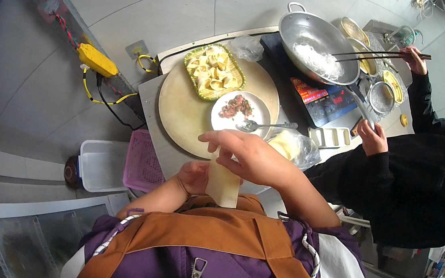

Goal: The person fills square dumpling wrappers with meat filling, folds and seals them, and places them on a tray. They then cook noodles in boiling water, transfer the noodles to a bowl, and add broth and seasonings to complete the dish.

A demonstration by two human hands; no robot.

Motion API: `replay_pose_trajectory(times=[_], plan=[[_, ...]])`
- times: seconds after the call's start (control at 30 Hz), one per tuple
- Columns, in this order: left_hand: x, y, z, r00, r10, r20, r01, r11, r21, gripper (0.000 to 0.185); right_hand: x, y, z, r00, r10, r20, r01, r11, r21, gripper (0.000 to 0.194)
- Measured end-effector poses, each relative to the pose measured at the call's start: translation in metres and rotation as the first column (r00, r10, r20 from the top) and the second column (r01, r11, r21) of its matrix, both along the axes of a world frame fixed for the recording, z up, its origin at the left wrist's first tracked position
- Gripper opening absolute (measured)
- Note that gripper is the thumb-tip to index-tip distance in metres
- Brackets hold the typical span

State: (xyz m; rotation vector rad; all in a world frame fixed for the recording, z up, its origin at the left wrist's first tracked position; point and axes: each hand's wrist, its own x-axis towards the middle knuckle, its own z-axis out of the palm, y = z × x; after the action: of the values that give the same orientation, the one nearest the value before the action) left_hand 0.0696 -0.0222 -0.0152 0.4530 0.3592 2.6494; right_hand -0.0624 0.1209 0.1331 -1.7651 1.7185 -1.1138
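A pale, flat dough wrapper (223,185) lies over my left hand (194,176), which supports it from beneath, its fingers mostly hidden. My right hand (240,152) is above the wrapper's upper end, fingers bent and touching or nearly touching it. Just beyond stands a white plate (264,106) with minced meat filling (236,107) and a metal spoon (266,126). A green and yellow woven basket (239,72) holds several folded dumplings (216,68). Both plate and basket rest on a round board (179,110). More wrappers (285,144) lie in a clear plastic bag right of the plate.
A co-worker in black holds long chopsticks (384,57) and the handle of a wok (320,45) with white noodles, over an induction cooker (324,105). A compartment tray (329,137) is beside it. Pink (144,166) and white (100,165) baskets stand at left.
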Motion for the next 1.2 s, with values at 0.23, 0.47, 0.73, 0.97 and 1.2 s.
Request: replay_pose_trajectory(times=[0.23, 0.47, 0.73, 0.97, 1.2], plan=[[0.008, 0.004, 0.027, 0.935, 0.231, 0.271, -0.191, 0.968, -0.165, 0.075, -0.010, 0.015, -0.040, 0.931, -0.315, 0.185, 0.342, 0.929, -0.142, 0.042], [0.019, -0.007, 0.047, 0.865, 0.457, 0.206, -0.431, 0.888, -0.160, 0.077, -0.067, 0.075, -0.136, 0.450, -0.834, 0.320, 0.844, 0.514, 0.152, 0.029], [0.011, -0.012, 0.040, 0.842, 0.472, 0.260, -0.451, 0.882, -0.138, 0.076, -0.126, 0.077, -0.190, 0.208, -0.940, 0.271, 0.869, 0.305, 0.390, 0.063], [0.022, -0.009, 0.045, 0.846, 0.471, 0.252, -0.437, 0.881, -0.179, 0.073, -0.130, 0.051, -0.187, 0.072, -0.678, 0.732, 0.712, 0.549, 0.438, 0.045], [0.021, -0.012, 0.040, 0.848, 0.464, 0.256, -0.431, 0.885, -0.179, 0.077, -0.127, 0.028, -0.172, 0.118, -0.510, 0.852, 0.715, 0.639, 0.284, 0.017]])
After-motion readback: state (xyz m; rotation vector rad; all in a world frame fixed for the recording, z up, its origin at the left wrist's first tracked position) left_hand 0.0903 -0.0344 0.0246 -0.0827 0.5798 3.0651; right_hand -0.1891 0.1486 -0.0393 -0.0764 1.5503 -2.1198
